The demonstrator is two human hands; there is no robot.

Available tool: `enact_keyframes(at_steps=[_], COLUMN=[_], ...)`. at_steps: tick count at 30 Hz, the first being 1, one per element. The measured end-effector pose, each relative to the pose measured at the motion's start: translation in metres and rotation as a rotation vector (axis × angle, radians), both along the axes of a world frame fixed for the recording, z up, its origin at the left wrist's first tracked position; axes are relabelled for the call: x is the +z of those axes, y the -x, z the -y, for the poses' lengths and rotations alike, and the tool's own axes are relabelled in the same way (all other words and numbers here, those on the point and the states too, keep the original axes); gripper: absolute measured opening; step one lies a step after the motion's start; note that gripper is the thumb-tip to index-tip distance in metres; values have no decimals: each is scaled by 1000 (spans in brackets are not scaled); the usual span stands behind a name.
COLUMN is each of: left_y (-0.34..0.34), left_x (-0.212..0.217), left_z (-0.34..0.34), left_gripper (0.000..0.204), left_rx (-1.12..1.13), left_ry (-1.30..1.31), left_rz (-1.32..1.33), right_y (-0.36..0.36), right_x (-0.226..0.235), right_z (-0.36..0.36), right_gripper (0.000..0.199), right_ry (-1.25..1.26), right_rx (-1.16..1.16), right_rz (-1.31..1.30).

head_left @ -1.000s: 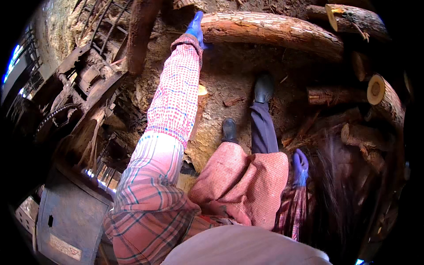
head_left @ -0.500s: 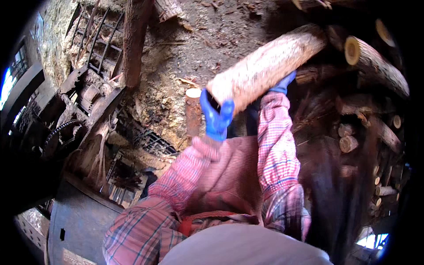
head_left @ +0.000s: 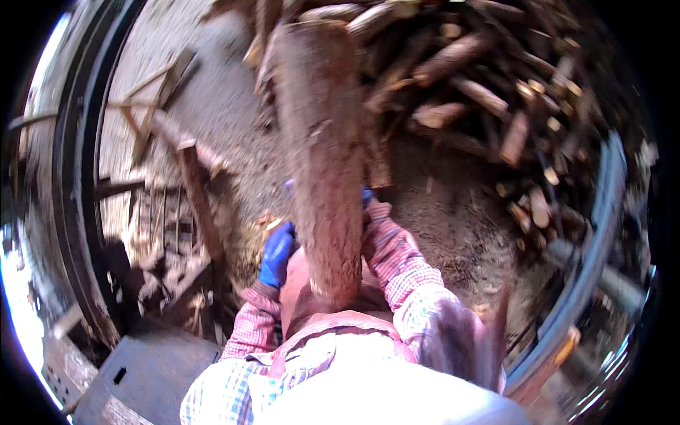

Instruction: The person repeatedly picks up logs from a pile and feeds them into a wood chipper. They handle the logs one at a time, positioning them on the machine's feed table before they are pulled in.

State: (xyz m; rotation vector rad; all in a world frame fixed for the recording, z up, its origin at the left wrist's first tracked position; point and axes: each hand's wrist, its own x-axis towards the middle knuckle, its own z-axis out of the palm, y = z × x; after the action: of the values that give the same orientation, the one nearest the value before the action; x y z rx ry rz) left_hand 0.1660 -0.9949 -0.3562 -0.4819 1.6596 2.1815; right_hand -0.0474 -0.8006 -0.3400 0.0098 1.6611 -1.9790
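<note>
Since half a second ago the log (head_left: 322, 156) has swung from slanting off to my right to standing nearly on end in front of my chest, its near end low by my apron and its far end pointing up toward the woodpile (head_left: 482, 92). I see that heap of cut logs spread across the upper right, on bare dirt ground (head_left: 439, 212). A dark wooden frame (head_left: 191, 191) stands to my left. My left hand (head_left: 276, 253), in a blue glove, is clasped against the log's left side. My right hand (head_left: 366, 200) grips the right side, mostly hidden behind the bark
</note>
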Motion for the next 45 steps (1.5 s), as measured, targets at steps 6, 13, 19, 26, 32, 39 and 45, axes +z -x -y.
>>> enact_keyframes(at_steps=[6,13,19,26,32,39,45], left_y=[119,100,76,54,42,8,-164], left_x=[142,195,251,355,374,215,130], left_z=[-111,-294,-511,-772,-821,-599,-391], left_gripper=[59,69,69,57,51,65,51], left_rx=[153,120,-152,-774,-875,-570,12], left_ry=[-856,-775,-772,-400,-254,530,774], left_rz=[-410,-16,209,-690,-432,-236,91], right_y=[-71,-180,-236,-303,-316,-311,-279], right_x=[148,186,236,342,471,347,386], right_z=[-119,-262,-458,-794,-939,-1047,-887], right_gripper=[107,111,95,54,85,104,49], right_ry=[-367,-79,28,-79,-775,-1321,-1538], right_rx=[176,-315,-618,-761,-780,-540,-458], right_rz=[-564,-470,-200,-312,-457,-255,19])
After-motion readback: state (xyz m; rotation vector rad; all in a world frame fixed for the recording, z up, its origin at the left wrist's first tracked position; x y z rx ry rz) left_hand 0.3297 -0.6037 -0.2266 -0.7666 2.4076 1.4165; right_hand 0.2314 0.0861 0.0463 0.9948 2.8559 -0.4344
